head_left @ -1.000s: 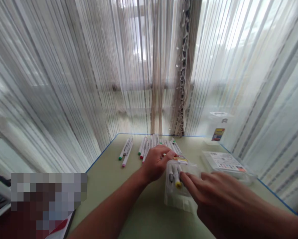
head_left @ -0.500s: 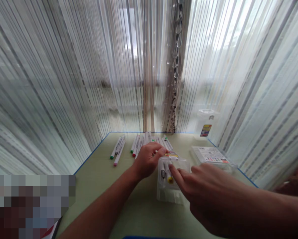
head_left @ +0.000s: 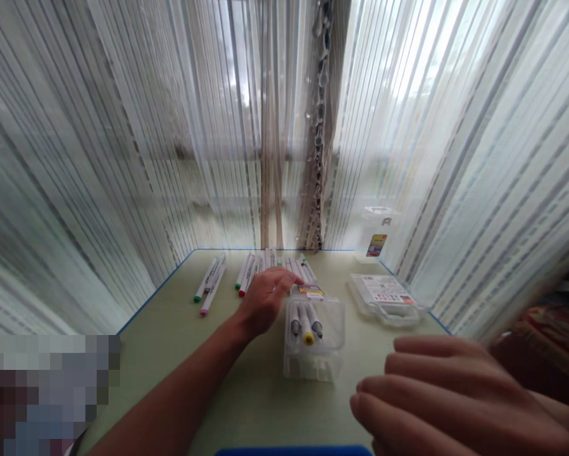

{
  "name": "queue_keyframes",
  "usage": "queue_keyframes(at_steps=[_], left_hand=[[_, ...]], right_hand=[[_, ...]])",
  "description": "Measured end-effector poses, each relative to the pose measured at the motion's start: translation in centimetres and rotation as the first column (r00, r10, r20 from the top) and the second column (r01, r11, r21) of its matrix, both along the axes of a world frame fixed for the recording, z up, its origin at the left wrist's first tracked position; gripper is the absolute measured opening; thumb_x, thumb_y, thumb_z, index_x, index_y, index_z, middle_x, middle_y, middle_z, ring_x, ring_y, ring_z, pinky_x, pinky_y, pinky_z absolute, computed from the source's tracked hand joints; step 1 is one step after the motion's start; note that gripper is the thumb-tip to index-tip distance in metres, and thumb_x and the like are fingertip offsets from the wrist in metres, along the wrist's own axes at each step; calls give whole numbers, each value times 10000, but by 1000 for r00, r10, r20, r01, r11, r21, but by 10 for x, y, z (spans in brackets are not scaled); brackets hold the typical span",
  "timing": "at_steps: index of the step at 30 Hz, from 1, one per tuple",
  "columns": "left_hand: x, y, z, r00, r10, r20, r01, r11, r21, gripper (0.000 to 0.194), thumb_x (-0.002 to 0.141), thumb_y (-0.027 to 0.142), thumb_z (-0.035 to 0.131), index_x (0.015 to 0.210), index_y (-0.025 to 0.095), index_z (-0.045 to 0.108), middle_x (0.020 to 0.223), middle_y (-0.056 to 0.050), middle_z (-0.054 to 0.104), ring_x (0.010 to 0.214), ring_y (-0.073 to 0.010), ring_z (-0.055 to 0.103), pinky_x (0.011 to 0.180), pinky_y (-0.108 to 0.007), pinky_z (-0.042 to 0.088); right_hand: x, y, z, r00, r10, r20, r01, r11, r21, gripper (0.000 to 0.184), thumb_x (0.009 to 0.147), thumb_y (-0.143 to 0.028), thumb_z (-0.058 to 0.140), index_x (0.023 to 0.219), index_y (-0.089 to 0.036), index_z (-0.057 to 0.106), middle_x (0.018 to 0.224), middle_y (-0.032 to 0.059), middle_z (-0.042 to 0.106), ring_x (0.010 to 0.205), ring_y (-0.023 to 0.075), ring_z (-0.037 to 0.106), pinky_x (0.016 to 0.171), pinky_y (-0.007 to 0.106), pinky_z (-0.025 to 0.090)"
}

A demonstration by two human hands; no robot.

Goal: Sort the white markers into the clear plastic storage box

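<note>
A clear plastic marker case (head_left: 314,364) stands at the middle of the table, with three markers (head_left: 307,323) lying side by side in its upper part. The middle marker shows a yellow end, the outer two grey ends. My left hand (head_left: 268,297) grips the far left edge of the case, by its yellow label; some of its fingertips are hidden. To the right of the case and nearer to me, my right hand (head_left: 455,392) hovers, fingers loosely bent and apart, with nothing visible in them. Several white markers (head_left: 249,272) lie beyond my left hand.
Three more markers (head_left: 212,285) lie at the left of the green table (head_left: 170,316). A flat clear case (head_left: 386,297) with a printed sheet lies at the right; a clear box (head_left: 376,237) stands behind it. String curtains (head_left: 208,158) hang past the far edge.
My right hand has pulled away from the case toward the lower right. Three markers now show in the case. My left hand stays at its far edge; the view has shifted slightly.
</note>
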State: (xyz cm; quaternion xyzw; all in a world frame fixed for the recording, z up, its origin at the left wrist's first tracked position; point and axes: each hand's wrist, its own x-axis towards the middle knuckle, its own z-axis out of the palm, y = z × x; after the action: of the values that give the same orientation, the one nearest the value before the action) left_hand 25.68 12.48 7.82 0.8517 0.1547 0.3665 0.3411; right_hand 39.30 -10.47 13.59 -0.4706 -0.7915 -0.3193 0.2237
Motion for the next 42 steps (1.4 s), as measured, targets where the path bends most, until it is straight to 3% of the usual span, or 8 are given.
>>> queue_keyframes(at_steps=[2, 5, 9, 16, 22, 27, 32, 42], left_hand=[[-1, 2, 0, 999, 53, 8, -53, 999, -3, 430, 969, 347, 386, 883, 151, 758, 921, -72, 736, 883, -205, 658, 815, -314, 486], [-2, 5, 1, 988, 152, -4, -152, 988, 11, 409, 957, 367, 419, 875, 152, 757, 892, -68, 735, 831, -201, 653, 775, -312, 486], [-4, 8, 3, 973, 227, -40, -226, 974, 25, 384, 940, 395, 461, 868, 158, 755, 873, -65, 739, 783, -201, 646, 755, -316, 485], [-1, 10, 1, 964, 244, -110, -239, 970, 50, 352, 917, 402, 500, 835, 168, 750, 843, -58, 739, 740, -196, 640, 696, -300, 486], [0, 6, 2, 963, 242, -118, -239, 970, 37, 343, 916, 387, 501, 830, 160, 743, 808, -54, 730, 681, -181, 626, 664, -292, 480], [1, 6, -2, 968, 222, -115, -215, 974, 71, 329, 931, 358, 490, 830, 164, 736, 820, -54, 732, 753, -190, 646, 702, -290, 471], [3, 6, -4, 980, 178, -93, -170, 982, 87, 323, 938, 323, 481, 803, 159, 725, 835, -60, 730, 775, -183, 648, 712, -282, 453], [3, 6, -8, 987, 151, -63, -142, 981, 133, 307, 944, 314, 481, 804, 165, 710, 809, -50, 694, 763, -179, 616, 732, -287, 442]], right_hand=[[7, 11, 0, 981, 192, -39, -188, 978, 95, 198, 918, -280, 552, 738, -260, 635, 491, -25, 532, 457, 147, 515, 555, 302, 459], [28, 45, -5, 931, 244, -272, -201, 964, 176, 279, 870, -145, 515, 604, -226, 535, 479, -26, 511, 424, 115, 461, 484, 273, 386], [63, 87, -33, 714, 47, -698, 16, 996, 83, 441, 925, -216, 461, 487, -220, 412, 401, -50, 397, 370, 83, 360, 426, 245, 278], [74, 101, -63, 527, -61, -848, -174, 969, -178, 409, 951, -308, 470, 565, -182, 517, 470, -17, 537, 435, 94, 491, 479, 214, 364], [67, 83, -48, 563, 66, -824, -186, 981, -48, 325, 943, -263, 480, 643, -177, 571, 482, -27, 541, 419, 91, 456, 461, 226, 357], [38, 45, -30, 837, 315, -447, -250, 948, 198, 135, 819, -188, 552, 893, -158, 661, 734, 66, 707, 727, 214, 636, 692, 365, 512], [12, 31, -43, 984, 118, -135, -93, 980, 177, 359, 920, -395, 569, 1153, -146, 680, 1035, 58, 778, 1250, 279, 581, 1177, 453, 187], [-6, 59, -59, 997, -82, 2, 82, 993, 87, 646, 1001, -535, 320, 1235, -36, 657, 1048, 162, 765, 1351, 334, 484, 1199, 508, 49]])
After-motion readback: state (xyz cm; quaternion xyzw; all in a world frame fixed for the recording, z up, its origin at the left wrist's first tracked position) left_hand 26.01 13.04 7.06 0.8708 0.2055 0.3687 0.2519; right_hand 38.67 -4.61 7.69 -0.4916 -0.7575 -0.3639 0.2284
